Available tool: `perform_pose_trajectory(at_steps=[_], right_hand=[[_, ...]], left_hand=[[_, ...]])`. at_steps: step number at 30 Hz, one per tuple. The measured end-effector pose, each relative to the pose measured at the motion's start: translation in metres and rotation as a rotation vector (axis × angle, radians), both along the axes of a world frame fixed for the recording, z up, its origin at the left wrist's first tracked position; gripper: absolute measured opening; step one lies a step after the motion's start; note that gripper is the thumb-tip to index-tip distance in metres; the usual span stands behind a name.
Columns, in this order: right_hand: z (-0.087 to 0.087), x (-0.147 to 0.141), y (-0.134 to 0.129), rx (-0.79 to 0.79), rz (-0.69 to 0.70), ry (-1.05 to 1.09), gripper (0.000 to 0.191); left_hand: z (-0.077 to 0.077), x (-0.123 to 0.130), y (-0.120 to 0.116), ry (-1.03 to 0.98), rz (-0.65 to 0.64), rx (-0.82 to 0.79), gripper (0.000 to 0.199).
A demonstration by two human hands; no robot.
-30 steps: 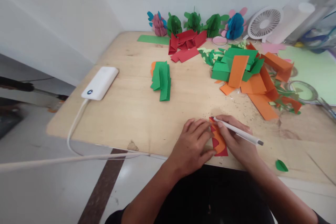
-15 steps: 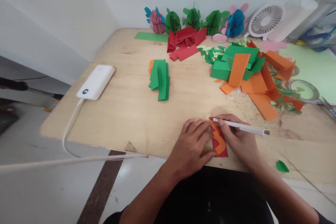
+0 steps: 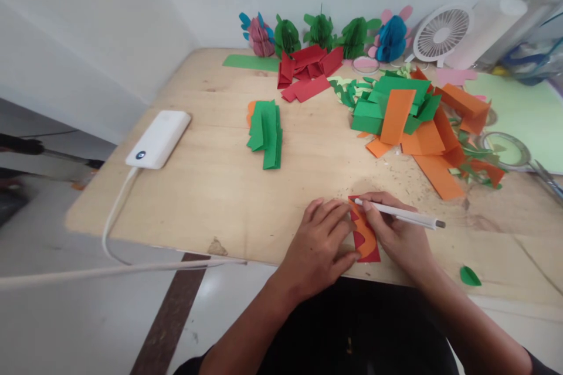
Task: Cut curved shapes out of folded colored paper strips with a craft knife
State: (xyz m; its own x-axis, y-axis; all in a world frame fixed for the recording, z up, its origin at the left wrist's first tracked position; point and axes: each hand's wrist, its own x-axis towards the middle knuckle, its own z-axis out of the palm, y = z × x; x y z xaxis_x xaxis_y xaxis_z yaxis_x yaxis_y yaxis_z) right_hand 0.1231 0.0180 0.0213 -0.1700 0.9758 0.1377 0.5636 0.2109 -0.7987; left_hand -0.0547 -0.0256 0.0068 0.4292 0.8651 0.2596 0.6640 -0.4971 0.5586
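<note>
Near the table's front edge lies a red paper strip (image 3: 375,256) with a wavy orange paper cutout (image 3: 368,239) on top of it. My left hand (image 3: 323,240) rests flat, its fingertips pressing on the left side of both papers. A white pen (image 3: 404,213) is pinched in my right hand (image 3: 398,240), its tip touching the upper end of the cutout. The fingers of my right hand cover part of the papers' right side. A small green paper leaf (image 3: 470,276) lies to the right of that hand.
Folded green paper (image 3: 267,135) lies left of centre, and a white power bank (image 3: 159,139) with a cable farther left. Red folded papers (image 3: 310,67), a green and orange paper pile (image 3: 396,108), scissors (image 3: 534,167), paper honeycomb figures (image 3: 319,30) and a fan (image 3: 443,34) stand or lie beyond.
The whole view has shifted slightly. The pen tip stays at the top of the orange cutout, and both hands hold nearly the same pose.
</note>
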Motion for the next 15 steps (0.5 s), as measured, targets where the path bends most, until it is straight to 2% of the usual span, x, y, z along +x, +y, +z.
perform_pose_trajectory(at_steps=[15], right_hand=[[0.003,0.014,-0.015,0.066,-0.003,-0.059,0.015]], left_hand=[[-0.001,0.001,0.0,-0.02,-0.002,-0.002,0.029]])
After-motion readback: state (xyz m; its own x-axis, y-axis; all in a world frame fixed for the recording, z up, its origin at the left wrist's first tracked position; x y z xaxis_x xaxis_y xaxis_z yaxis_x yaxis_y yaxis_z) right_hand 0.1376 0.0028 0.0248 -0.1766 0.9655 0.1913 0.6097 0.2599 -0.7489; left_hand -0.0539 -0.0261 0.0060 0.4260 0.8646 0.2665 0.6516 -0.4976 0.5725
